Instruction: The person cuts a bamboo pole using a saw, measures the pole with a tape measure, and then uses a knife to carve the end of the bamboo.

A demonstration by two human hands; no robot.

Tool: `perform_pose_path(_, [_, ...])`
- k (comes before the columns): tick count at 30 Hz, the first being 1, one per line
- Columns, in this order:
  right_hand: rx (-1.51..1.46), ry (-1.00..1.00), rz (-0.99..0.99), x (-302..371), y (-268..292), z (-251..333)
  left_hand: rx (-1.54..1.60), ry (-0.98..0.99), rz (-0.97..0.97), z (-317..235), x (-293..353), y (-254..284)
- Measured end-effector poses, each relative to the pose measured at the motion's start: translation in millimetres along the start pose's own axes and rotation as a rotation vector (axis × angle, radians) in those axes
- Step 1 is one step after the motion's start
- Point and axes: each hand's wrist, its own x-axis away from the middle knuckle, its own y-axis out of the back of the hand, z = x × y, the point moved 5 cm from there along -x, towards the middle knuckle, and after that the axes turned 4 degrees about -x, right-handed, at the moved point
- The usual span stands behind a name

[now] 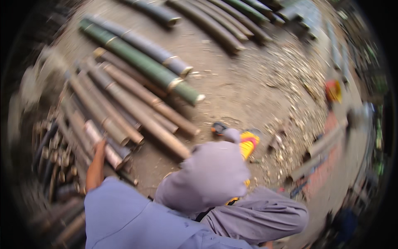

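Observation:
My left arm reaches out to the left over a heap of cut bamboo poles. At its end my left hand [100, 146] is closed over a pale pinkish bamboo pole [108, 151], one of several lying side by side; blur softens the fingers. Only a sliver of skin at the lower edge, beside my grey trouser leg, shows of what appears to be my right hand [268, 244]; its fingers are hidden. Past my bent knee a yellow-and-red object [248, 143] is partly covered, its kind unclear. Near it is a small black-and-orange thing [218, 128].
A thick green pole [141, 60] and a grey one lie beyond the heap. More poles [207, 25] are spread along the far side. Pale chips [290, 74] litter the ground on the right, near a red-and-yellow container [333, 91]. Short brown lengths [317, 149] lie at the right.

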Motion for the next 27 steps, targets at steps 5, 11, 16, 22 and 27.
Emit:
perform_pose_path(5, [-0.050,-0.010,-0.041,5.1,29.1,-30.2,-0.050,-0.067,-0.125,-24.1,-17.4,3.2])
perform_pose_path(11, [-0.090,-0.024,-0.331,25.7,58.3,-100.3,0.120,-0.258,-0.468,-98.9,13.1,54.4])
perform_pose_path(16, [-0.102,0.019,-0.502,-42.5,60.5,-65.9,0.457,-0.862,-0.380,-237.7,151.0,70.5])
perform_pose_path(22, [-0.010,0.089,-0.686,-125.1,43.7,-26.7,0.222,-1.567,0.129,-377.2,391.9,-44.7])
perform_pose_path(27, [-0.136,0.120,-0.737,-129.3,36.9,-22.6,0.110,-2.171,0.396,-408.1,548.0,-165.8])
